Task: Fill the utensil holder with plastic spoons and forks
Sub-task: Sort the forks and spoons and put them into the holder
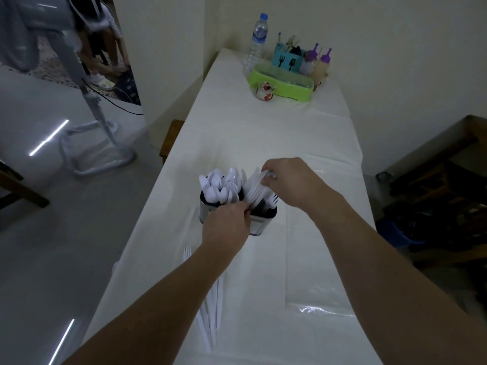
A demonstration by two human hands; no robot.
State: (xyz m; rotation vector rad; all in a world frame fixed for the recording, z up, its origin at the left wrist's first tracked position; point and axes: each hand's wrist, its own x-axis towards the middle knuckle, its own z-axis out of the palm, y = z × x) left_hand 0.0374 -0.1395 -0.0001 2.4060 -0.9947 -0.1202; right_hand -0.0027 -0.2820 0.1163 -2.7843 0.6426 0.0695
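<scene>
**Both hands at the holder; fork bundle entering right compartment**

The utensil holder [259, 223], a metal two-compartment caddy, stands upright on the white-covered table [263, 133]. The right hand [288, 180] pinches the upper ends of a bundle of white plastic forks [255, 187]; the bundle leans down and to the left from that grip, its lower ends inside the right-hand compartment. Directly below the grip, fork tines [274, 199] show above the holder's rim. The left hand [226, 227] is at the holder's near rim, below and left of the right-hand grip, fingers curled at the foot of the bundle; whether it grasps the forks or the rim cannot be determined. Left of the bundle, the other compartment is packed with white plastic spoons [221, 187], bowls upward. Loose forks on the table [213, 309] lie beneath the left forearm, well nearer the person than either grip.

At the table's far end stand a water bottle [259, 38] and a green tray [282, 84].
</scene>
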